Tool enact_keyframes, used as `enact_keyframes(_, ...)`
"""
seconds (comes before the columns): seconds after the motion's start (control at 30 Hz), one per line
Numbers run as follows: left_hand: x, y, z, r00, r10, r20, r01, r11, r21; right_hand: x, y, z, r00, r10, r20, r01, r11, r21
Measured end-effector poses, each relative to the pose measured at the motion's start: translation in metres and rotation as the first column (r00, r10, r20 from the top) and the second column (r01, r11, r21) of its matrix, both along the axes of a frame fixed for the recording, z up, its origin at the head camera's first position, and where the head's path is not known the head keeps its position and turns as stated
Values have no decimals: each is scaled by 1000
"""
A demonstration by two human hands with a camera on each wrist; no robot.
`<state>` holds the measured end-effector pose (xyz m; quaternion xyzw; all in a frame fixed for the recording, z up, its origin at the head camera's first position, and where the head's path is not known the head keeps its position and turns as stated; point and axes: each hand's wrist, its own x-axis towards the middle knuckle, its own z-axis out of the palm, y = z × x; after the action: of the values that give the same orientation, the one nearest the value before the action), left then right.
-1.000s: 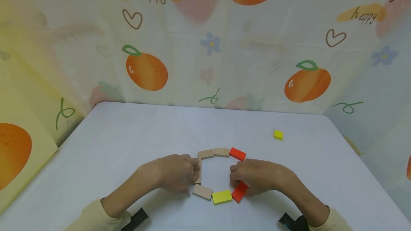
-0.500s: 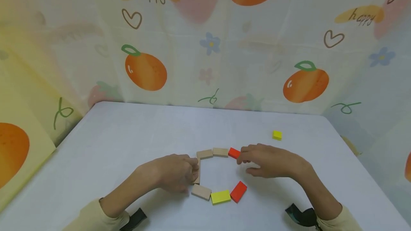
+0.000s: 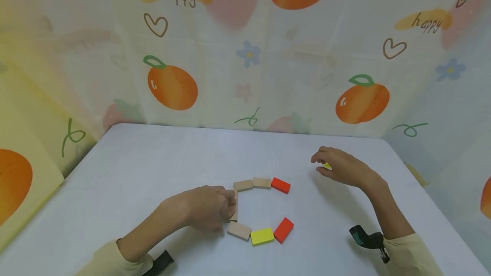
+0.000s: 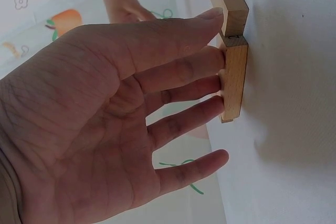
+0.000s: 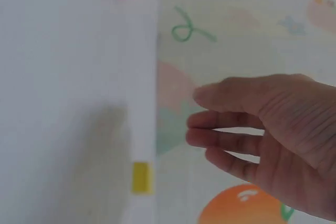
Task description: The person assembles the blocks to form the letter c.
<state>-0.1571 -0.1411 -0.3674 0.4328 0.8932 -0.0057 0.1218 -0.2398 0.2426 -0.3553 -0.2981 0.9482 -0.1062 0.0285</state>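
Note:
Small flat wooden blocks form a ring with a gap on its right side. My left hand (image 3: 209,208) touches the plain block (image 4: 234,80) at the ring's left with its fingertips, fingers fairly straight. The thumb tip lies by the neighbouring plain block (image 4: 229,3). My right hand (image 3: 344,166) hovers near a separate yellow block (image 3: 327,165), fingers relaxed and apart, nothing between them. In the right wrist view that yellow block (image 5: 142,178) stands clear of the fingers. The head view shows it mostly covered by the hand.
Two plain blocks and a red block (image 3: 281,185) form the ring's far side. A plain block (image 3: 239,231), a yellow block (image 3: 262,237) and a red block (image 3: 284,230) make up its near side. Behind the white table (image 3: 184,152) hangs a printed cloth (image 3: 215,84).
My right hand has left the red blocks at the ring's right side and moved far and right, over to the separate yellow block. My left hand has stayed in place.

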Motion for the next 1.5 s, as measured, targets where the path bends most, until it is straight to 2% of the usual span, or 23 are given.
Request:
enact_keyframes(0.17,0,0,0,1000,4,11,-4,1000,10,-15,19,-20,999,-41,-24,40,998,-47)
enact_keyframes(0.33,2,2,1,1000,18,12,-18,1000,1,-22,34,-37,995,-92,-35,90,995,-44)
enact_keyframes(0.5,2,1,0,999,37,12,-37,999,-15,-27,37,-45,993,-119,25,120,992,-42)
enact_keyframes(0.63,2,1,0,999,43,14,-43,999,-21,-30,37,-47,994,-109,25,110,993,-33)
enact_keyframes(0.87,2,1,0,999,35,17,-35,999,-4,-26,35,-41,994,-106,26,107,994,-20)
enact_keyframes(1.17,2,0,1,1000,24,20,-24,1000,5,-15,27,-20,997,-80,18,80,997,-7)
enact_keyframes(1.3,2,0,1,1000,19,9,-19,1000,-1,-9,20,-10,998,-60,35,60,998,9)
enact_keyframes(1.5,2,2,1,999,46,29,-45,999,-10,4,5,5,996,-5,91,3,1000,19)
